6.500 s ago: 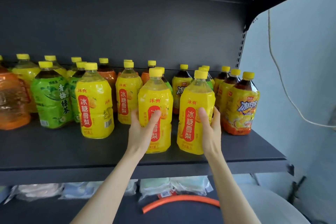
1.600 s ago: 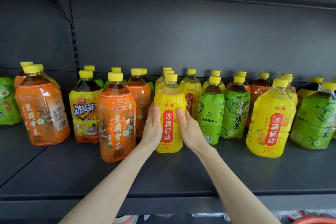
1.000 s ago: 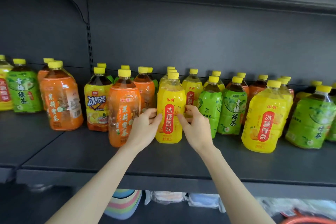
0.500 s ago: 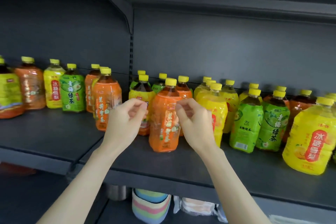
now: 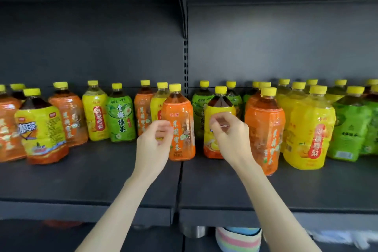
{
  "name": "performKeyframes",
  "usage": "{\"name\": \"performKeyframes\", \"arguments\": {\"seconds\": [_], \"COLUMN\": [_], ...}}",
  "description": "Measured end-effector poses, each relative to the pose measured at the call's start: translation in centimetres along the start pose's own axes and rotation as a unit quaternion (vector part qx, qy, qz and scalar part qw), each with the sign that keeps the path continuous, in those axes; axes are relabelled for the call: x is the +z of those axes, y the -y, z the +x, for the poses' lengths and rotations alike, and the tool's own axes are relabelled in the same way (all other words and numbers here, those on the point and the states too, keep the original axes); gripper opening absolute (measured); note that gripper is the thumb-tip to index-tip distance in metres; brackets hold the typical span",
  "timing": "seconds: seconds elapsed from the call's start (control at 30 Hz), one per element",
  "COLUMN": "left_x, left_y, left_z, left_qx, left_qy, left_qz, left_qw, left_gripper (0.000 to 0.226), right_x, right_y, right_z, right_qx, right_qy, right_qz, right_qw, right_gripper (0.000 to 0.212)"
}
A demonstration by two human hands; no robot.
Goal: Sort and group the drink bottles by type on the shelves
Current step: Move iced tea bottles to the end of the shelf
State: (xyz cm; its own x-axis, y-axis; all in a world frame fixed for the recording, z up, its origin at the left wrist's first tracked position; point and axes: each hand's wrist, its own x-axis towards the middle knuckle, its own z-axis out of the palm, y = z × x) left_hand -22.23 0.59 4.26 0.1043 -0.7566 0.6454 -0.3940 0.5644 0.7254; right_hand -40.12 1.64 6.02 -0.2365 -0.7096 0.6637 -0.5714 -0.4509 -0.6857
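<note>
Mixed drink bottles with yellow caps stand in rows on the dark shelf [image 5: 122, 180]. An orange jasmine tea bottle [image 5: 181, 127] stands at the front by the seam between the two shelf boards. My left hand [image 5: 154, 143] hovers just left of it, fingers loosely curled, empty. My right hand [image 5: 230, 139] is raised in front of a yellow-label iced black tea bottle [image 5: 219, 106], also empty and half curled. Another orange bottle [image 5: 266, 129] and a yellow pear drink bottle [image 5: 308, 131] stand to the right. A green tea bottle [image 5: 120, 118] stands further left.
A slotted upright post [image 5: 185, 57] divides the back wall. A large iced black tea bottle [image 5: 41, 127] stands at the front left. Green bottles [image 5: 349, 129] crowd the far right. Below the shelf are a striped item [image 5: 237, 239] and a metal can [image 5: 194, 231].
Both hands let go of the yellow pear drink bottle and moved left along the shelf. They now hover empty by the orange jasmine tea and iced black tea bottles. The view swung left.
</note>
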Motion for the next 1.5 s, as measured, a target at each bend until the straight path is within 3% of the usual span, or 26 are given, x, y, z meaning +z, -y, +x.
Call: {"name": "performKeyframes", "arguments": {"seconds": [0.17,0.27,0.4,0.73,1.0,1.1,1.17,1.3,1.4,1.5], "left_x": [1.7,2.8,3.4,3.8,-0.3,-2.6,-4.8,-9.6,-12.9,-15.8], "left_y": [2.7,4.1,5.4,6.2,7.1,7.9,8.5,9.6,11.3,12.9], "left_z": [4.6,5.4,5.9,5.9,4.3,3.0,2.6,2.2,2.3,3.1], "left_qx": [-0.053,-0.059,-0.046,-0.009,-0.027,-0.056,-0.084,-0.065,-0.049,-0.041], "left_qy": [0.048,0.072,0.072,0.087,0.152,0.200,0.219,0.216,0.198,0.179], "left_qz": [0.011,0.008,-0.009,0.002,-0.102,-0.191,-0.223,-0.259,-0.256,-0.225], "left_qw": [0.997,0.996,0.996,0.996,0.983,0.959,0.946,0.939,0.945,0.957], "left_gripper": [0.074,0.089,0.089,0.084,0.042,0.057,0.075,0.049,0.052,0.055], "right_x": [2.0,2.9,3.4,3.8,5.7,8.5,11.0,16.5,20.1,22.9], "right_y": [-1.0,-2.4,-3.8,-2.9,1.0,3.2,5.1,7.9,9.1,10.2], "right_z": [2.8,4.4,6.1,3.7,-0.5,-2.0,-2.7,-3.5,-4.3,-4.4], "right_qx": [-0.011,0.033,0.077,0.032,0.003,-0.015,-0.003,0.020,0.100,0.128], "right_qy": [-0.054,-0.027,0.007,-0.026,-0.111,-0.122,-0.118,-0.092,-0.010,0.028], "right_qz": [-0.093,-0.088,-0.082,-0.131,-0.093,-0.096,-0.064,0.050,0.176,0.218], "right_qw": [0.994,0.995,0.994,0.990,0.989,0.988,0.991,0.994,0.979,0.967], "right_gripper": [0.043,0.071,0.088,0.087,0.093,0.094,0.088,0.065,0.077,0.077]}}
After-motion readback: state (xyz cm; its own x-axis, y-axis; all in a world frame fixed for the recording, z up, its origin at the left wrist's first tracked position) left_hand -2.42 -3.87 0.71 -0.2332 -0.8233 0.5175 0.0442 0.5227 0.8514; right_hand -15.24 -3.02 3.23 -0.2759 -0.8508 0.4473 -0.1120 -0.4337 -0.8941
